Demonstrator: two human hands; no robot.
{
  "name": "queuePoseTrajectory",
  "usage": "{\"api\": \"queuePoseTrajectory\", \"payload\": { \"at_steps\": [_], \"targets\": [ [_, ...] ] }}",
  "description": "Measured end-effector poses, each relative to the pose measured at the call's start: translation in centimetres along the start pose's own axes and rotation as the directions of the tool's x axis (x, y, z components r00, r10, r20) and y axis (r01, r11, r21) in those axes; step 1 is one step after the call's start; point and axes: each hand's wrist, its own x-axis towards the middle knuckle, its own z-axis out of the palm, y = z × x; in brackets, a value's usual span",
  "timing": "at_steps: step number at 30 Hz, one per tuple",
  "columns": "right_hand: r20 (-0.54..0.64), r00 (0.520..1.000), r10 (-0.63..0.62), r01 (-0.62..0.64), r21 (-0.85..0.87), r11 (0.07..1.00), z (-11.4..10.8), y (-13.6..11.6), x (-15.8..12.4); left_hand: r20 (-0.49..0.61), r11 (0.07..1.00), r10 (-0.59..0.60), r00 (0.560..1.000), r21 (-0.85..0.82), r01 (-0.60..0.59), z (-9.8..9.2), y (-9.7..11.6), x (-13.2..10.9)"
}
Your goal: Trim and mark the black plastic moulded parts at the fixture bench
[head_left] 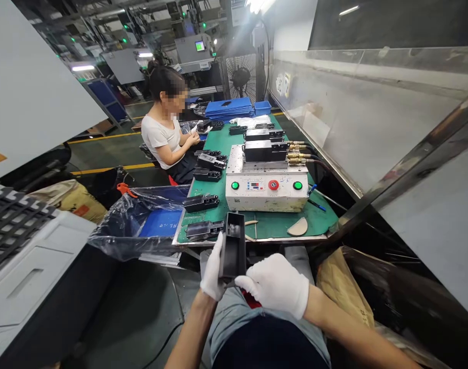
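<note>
My left hand (214, 271), in a white glove, grips a long black plastic housing (234, 251) by its left side. The housing is tilted up over my lap, its hollow side facing me. At its lower right end is my gloved right hand (276, 284), fingers curled closed with the thumb side near the housing's edge. What that hand holds, if anything, is hidden. A bit of red (251, 299) shows beneath it, too covered to name. Just beyond my left hand, another black housing (204, 230) lies on the green table mat (267, 225).
A white machine (267, 192) with lit green buttons, black housings on top and hoses stands ahead. More black housings (207, 175) line the table's left side. A co-worker (163, 133) sits there. A plastic-lined blue bin (161, 220) stands left; a beige half-disc (297, 226) lies right.
</note>
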Motion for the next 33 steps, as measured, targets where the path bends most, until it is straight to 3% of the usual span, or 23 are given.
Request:
{"api": "queuePoseTrajectory", "payload": {
  "at_steps": [3,6,9,11,13,15,17,19,20,21,24,26,28,30,32,33],
  "targets": [
    [0.016,1.0,0.021,-0.021,0.044,0.999,1.7,4.0,0.1,0.045,0.996,-0.084,0.995,-0.011,0.084,-3.2,-0.5,1.5],
    [-0.052,0.965,0.256,-0.259,-0.063,0.964,4.2,10.1,0.5,0.052,0.994,-0.077,0.996,-0.079,0.081,-6.8,-0.6,1.7],
    [-0.135,0.901,0.413,-0.43,-0.136,0.893,6.6,15.1,1.5,0.183,0.972,-0.104,0.978,-0.188,0.139,-9.2,-0.8,1.0],
    [-0.187,0.877,0.443,-0.468,-0.128,0.874,7.5,16.7,1.9,0.301,0.947,-0.132,0.944,-0.243,0.21,-10.3,-1.4,0.6],
    [-0.279,0.822,0.496,-0.541,-0.111,0.834,7.6,17.4,1.7,0.358,0.929,-0.129,0.925,-0.283,0.239,-11.5,-2.7,0.6],
    [-0.407,0.695,0.593,-0.674,-0.083,0.734,6.7,18.1,1.1,0.37,0.928,-0.116,0.922,-0.291,0.233,-12.8,-4.4,0.9],
    [-0.53,0.492,0.691,-0.817,-0.006,0.577,4.8,19.2,0.5,0.382,0.935,-0.138,0.914,-0.255,0.248,-14.1,-6.0,1.1],
    [-0.557,0.312,0.77,-0.892,0.109,0.44,2.3,20.8,0.4,0.387,0.925,-0.223,0.895,-0.206,0.32,-14.6,-7.1,0.8],
    [-0.533,0.263,0.804,-0.905,0.153,0.397,1.0,21.7,0.7,0.377,0.912,-0.275,0.884,-0.19,0.365,-14.5,-7.5,0.5],
    [-0.496,0.244,0.833,-0.91,0.179,0.374,-0.2,22.5,1.1,0.359,0.895,-0.33,0.873,-0.176,0.41,-14.1,-7.6,0.1],
    [-0.408,0.306,0.86,-0.906,0.154,0.395,-3.1,23.9,2.6,0.298,0.862,-0.458,0.838,-0.079,0.5,-11.7,-7.4,-1.2],
    [-0.409,0.343,0.846,-0.898,0.122,0.423,-4.4,23.7,3.1,0.246,0.872,-0.48,0.842,0.026,0.489,-9.5,-6.7,-1.8],
    [-0.438,0.371,0.819,-0.89,0.084,0.448,-5.4,22.4,2.8,0.167,0.918,-0.387,0.907,0.157,0.363,-7.4,-5.8,-2.5],
    [-0.518,0.423,0.743,-0.827,0.114,0.55,-6.1,19.8,1.8,0.102,0.933,-0.204,0.974,0.323,0.161,-5.9,-4.8,-3.1],
    [-0.552,0.494,0.672,-0.649,0.28,0.708,-6.5,16.0,0.6,0.119,0.878,-0.049,0.992,0.478,-0.014,-4.9,-3.8,-3.7],
    [-0.506,0.549,0.666,-0.524,0.412,0.745,-6.6,13.9,0.1,0.152,0.846,-0.002,0.988,0.528,-0.079,-4.6,-3.4,-4.0]
  ]
}}
